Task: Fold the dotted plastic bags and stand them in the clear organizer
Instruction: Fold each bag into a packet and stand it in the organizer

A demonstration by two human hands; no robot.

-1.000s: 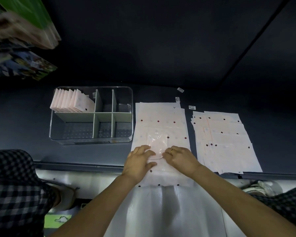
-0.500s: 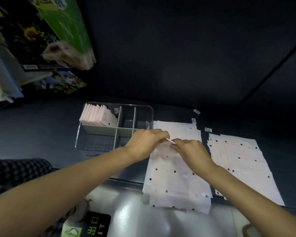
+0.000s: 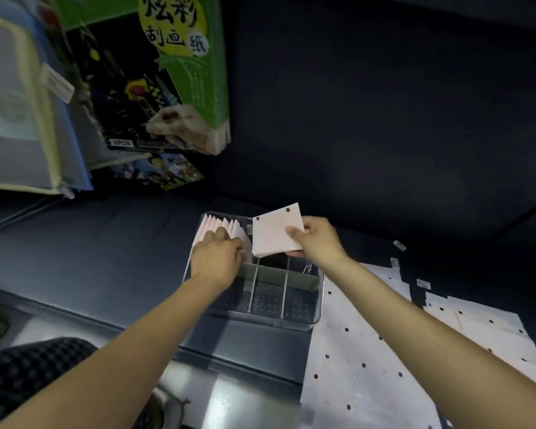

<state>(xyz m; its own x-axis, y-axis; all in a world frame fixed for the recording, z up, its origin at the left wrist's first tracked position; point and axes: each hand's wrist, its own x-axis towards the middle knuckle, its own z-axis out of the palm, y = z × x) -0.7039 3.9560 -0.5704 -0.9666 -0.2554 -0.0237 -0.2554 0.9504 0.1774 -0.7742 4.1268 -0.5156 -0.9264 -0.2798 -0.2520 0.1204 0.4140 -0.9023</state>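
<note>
Placement step, seen from the head camera. The right hand (image 3: pixel 317 239), at centre frame, pinches a folded dotted bag (image 3: pixel 276 232) between thumb and curled fingers; the bag is held tilted in the air over the far right part of the clear organizer (image 3: pixel 317 300) and touches nothing else. The left hand (image 3: pixel 218 260) reaches into the organizer's far left compartment, its fingers bent against the row of folded bags (image 3: pixel 222 226) already standing there; whether it grips any one of them or merely presses the row back cannot be told, since the fingertips are hidden behind the knuckles. The organizer sits on the dark counter (image 3: pixel 106 252) at centre frame, its green dividers (image 3: pixel 276 277) marking off several compartments, of which only the far left one appears to hold bags. Flat, unfolded dotted bags (image 3: pixel 362 360) lie spread at the lower right of the frame, partly over the counter's near edge, so the task is judged to be partly done. The next move would call for lowering the held bag on edge into the gap at the near end of the row, while the left hand keeps the standing bags from toppling. Packaged goods (image 3: pixel 155 88) hang at the upper left.
</note>
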